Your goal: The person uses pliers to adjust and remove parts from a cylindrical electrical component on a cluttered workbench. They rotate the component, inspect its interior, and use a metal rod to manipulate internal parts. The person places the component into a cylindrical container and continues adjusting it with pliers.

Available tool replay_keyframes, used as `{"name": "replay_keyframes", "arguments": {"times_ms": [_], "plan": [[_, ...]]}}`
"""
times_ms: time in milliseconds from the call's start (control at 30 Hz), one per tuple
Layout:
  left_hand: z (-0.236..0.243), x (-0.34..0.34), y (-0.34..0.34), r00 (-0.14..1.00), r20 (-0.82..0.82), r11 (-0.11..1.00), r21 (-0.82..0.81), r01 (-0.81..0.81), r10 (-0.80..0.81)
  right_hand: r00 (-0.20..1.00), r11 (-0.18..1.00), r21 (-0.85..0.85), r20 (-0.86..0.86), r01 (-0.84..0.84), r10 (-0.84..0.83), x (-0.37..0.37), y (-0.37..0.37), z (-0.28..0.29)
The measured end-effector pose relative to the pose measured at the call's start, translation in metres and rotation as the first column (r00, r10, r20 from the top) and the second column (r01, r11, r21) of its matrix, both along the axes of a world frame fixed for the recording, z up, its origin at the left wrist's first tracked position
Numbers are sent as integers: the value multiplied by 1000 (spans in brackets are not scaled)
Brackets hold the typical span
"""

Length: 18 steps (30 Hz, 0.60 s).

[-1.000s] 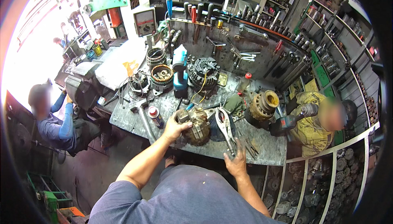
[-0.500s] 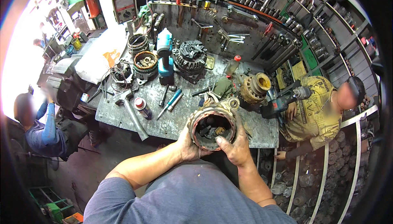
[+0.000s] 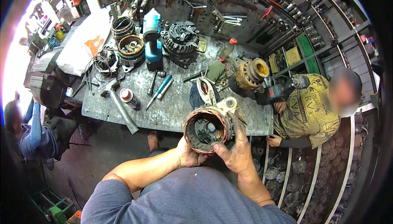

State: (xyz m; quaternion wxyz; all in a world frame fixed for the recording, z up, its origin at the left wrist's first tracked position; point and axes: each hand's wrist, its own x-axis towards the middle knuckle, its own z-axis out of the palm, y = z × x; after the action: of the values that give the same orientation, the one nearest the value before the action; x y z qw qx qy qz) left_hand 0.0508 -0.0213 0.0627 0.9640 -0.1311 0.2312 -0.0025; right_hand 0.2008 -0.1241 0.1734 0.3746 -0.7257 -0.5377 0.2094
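I hold an open alternator housing between both hands, just off the workbench's near edge. Its round mouth faces up, ringed by reddish copper windings; metal parts show inside. My left hand cups the lower left of the housing, its fingers partly hidden below. My right hand grips the right side, thumb at the near rim and fingers along the outer wall. Just beyond the housing lie locking pliers on a dark cloth.
On the workbench are a hammer, a red-capped can, screwdrivers, a blue cordless driver, a dark alternator and a dirty pulley-topped alternator. A person in yellow stands at right; another sits at left.
The view has shifted, so the bench sits higher and further left. The housing is tipped a little, showing more of its inside. Both hands keep their hold on it.
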Motion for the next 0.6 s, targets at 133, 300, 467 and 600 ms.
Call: {"name": "replay_keyframes", "arguments": {"times_ms": [133,300,467,600], "plan": [[-7,-2,2,992,126,999,45,10,-15,998,999,-6,-49,47,-48,-2,3,-2],[-7,-5,4,994,113,997,75,5,-14,992,997,11,-102,76,-74,-7,3,-4],[-1,-6,7,1000,14,998,67,-2,1,997,998,41,-48,57,-55,-11,0,-5],[1,-10,10,998,60,998,57,-1,-2,982,995,59,-173,82,-70,-15,-3,-8]]}}
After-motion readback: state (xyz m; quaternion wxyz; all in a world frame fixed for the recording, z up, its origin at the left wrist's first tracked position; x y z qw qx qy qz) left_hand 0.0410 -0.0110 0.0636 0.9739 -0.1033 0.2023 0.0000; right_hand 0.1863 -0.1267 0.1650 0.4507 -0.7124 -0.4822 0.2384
